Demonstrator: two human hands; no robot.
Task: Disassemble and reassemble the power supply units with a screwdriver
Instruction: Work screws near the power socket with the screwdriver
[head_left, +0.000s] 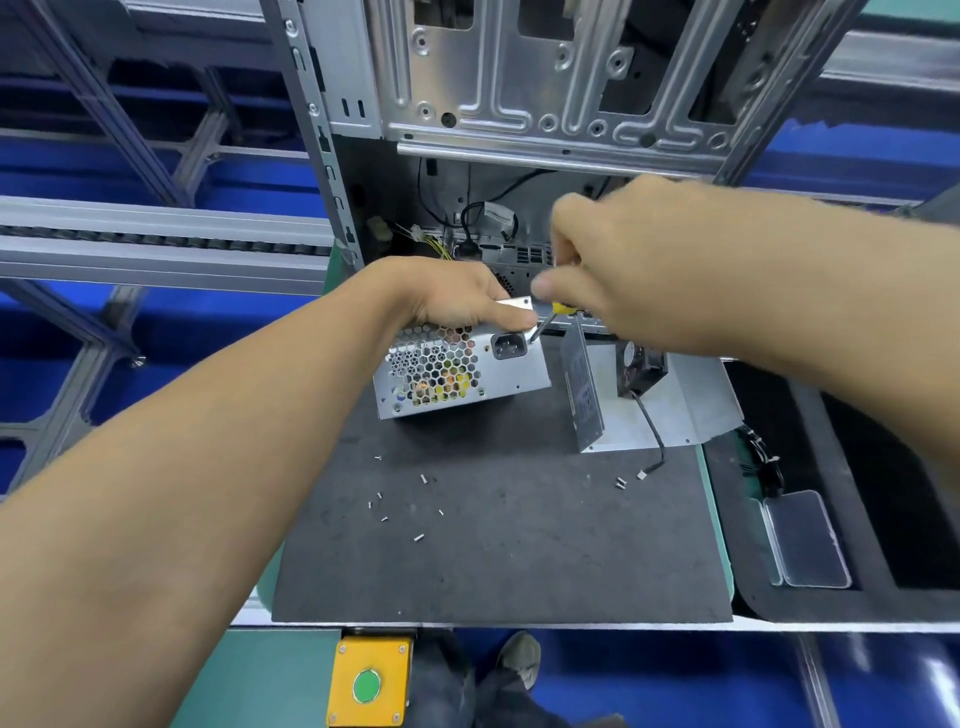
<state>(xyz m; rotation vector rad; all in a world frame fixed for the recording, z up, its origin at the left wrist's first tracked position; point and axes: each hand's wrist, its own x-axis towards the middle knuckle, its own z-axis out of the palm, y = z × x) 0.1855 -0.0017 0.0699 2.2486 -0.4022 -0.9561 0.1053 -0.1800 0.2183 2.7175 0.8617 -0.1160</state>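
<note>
Both forearms come into view bare from the near edge, no sleeves showing anywhere along them, no watch, no band at either wrist. The left hand (457, 299) is bare too: no glove, no ring to be seen on the fingers (511, 314). The right hand (618, 270) is just as plain, ungloved, though it is blurred and finer detail cannot be made out. Down at the near edge, dark trousers (452, 686) show between the arms, and one grey shoe (521, 657) with a rounded toe pokes out below them.
</note>
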